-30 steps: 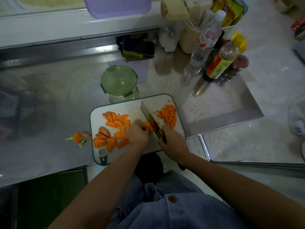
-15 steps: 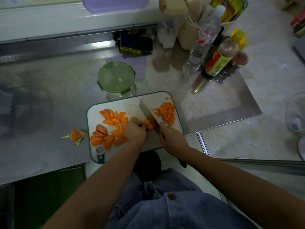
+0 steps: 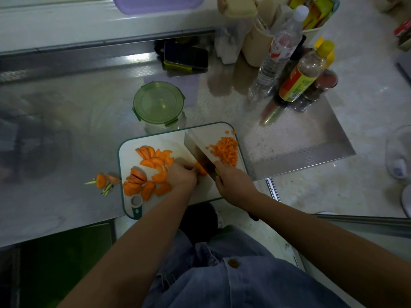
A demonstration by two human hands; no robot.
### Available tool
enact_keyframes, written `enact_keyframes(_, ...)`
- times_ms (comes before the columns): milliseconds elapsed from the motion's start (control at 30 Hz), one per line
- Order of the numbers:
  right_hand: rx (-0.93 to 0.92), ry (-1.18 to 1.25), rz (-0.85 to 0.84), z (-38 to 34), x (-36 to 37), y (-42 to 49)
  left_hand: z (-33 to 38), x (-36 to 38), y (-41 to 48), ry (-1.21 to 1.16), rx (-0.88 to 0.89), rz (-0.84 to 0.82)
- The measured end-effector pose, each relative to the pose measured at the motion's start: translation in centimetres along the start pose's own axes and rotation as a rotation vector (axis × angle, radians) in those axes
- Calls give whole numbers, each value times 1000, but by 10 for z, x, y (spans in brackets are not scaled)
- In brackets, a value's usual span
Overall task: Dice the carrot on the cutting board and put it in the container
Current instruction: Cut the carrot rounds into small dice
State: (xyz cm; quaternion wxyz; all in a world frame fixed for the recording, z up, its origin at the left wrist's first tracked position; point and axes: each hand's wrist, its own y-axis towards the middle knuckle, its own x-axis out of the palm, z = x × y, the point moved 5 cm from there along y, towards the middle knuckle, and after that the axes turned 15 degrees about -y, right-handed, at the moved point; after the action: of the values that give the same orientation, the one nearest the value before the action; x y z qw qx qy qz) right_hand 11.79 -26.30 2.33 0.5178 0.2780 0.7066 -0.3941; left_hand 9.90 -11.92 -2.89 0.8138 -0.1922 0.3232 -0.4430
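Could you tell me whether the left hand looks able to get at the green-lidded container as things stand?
Probably yes, once freed: the left hand is pinning a carrot piece beside the knife, but the container stands just beyond the cutting board's far edge, with only flat carrot slices between.

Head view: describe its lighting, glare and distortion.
Head view: dim overall; a bright glare streak on the steel counter behind the green-lidded container; wide-angle bending curves the counter's back edge; dark murky reflections on its left; diced carrot beside the knife is legible.
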Motion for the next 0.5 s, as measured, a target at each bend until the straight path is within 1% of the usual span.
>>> enact_keyframes(133,14,-19,-32,1,1,-5,-1,0,3,-9,-9,-21)
enact_keyframes(333,44,-23,-120,-4,3,-1,3,-1,4,22,-20,-15)
enact_keyframes(500,64,-42,-151,-8,9,2,5,-3,8,74,-16,-42)
